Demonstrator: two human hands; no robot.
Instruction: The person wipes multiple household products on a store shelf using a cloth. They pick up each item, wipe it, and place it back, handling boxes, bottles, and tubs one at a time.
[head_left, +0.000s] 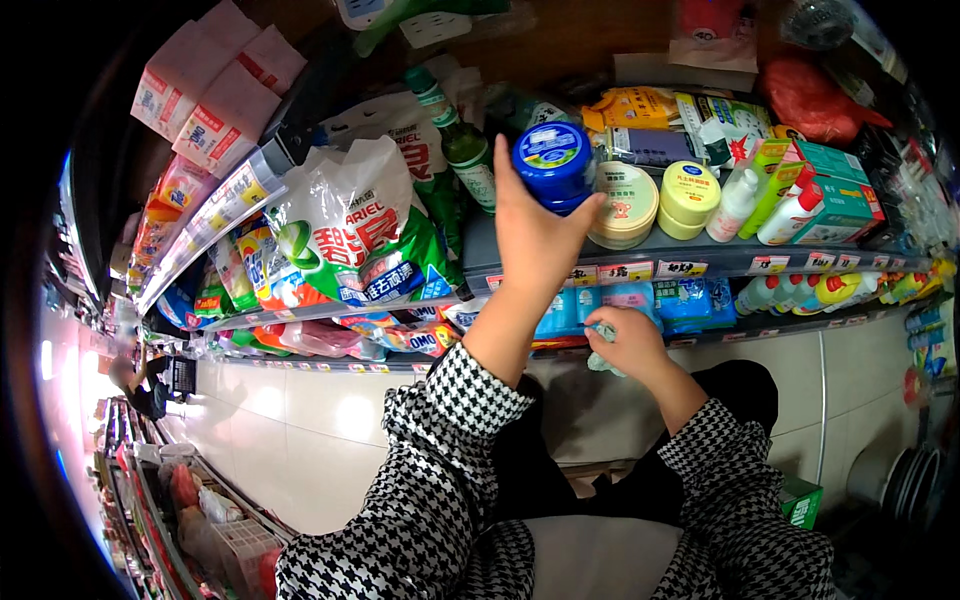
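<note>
My left hand (536, 236) spans a blue plastic jar (553, 156), fingers along its left side and thumb at its lower right. A second blue rim shows under that lid, so it may be two stacked jars. Just right of them on the shelf stand a pale green round tub (624, 201) with a bear picture and stacked yellow jars (688, 196). Lower down, in front of the shelf edge, my right hand (634, 343) pinches a crumpled pale green cloth (604, 361). To the left of my left hand leans a green glass bottle (466, 154).
Large Ariel detergent bags (360, 232) fill the shelf's left part. White and green bottles (739, 202) and teal boxes (840, 199) stand at right. Blue packs (682, 300) line the lower shelf. A person (146, 386) is far left in the aisle, by a dark basket (182, 375).
</note>
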